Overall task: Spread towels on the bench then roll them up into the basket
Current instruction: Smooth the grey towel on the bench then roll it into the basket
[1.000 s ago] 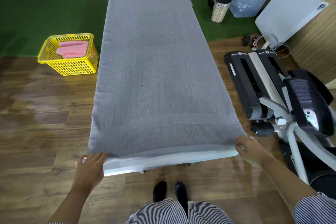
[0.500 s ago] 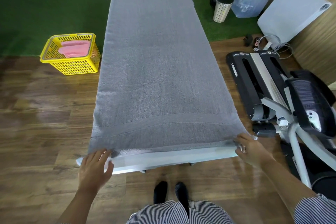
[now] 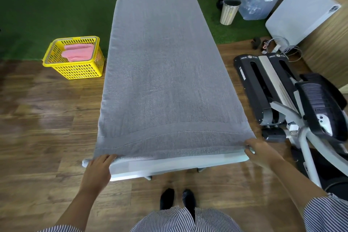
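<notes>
a large grey terry towel (image 3: 162,73) lies spread flat over the long white padded worktop (image 3: 169,164), its long axis running straight away from the person, so rolling it would mean turning the near hem over and pushing forward along that length. both hands sit at that near hem, one at each corner. the left hand (image 3: 98,167) rests on the near left corner with fingers fairly straight, fingertips touching the towel's edge. the right hand (image 3: 260,151) is at the near right corner; its fingers seem curled round the hem in a pinch, though the grip is partly hidden by the hand itself. the yellow perforated plastic basket (image 3: 82,70) stands on the floor just beside the worktop's left side, well ahead of the left hand, with a rolled pink towel (image 3: 77,52) already inside. a black stepper machine (image 3: 273,88) crowds the right side.
</notes>
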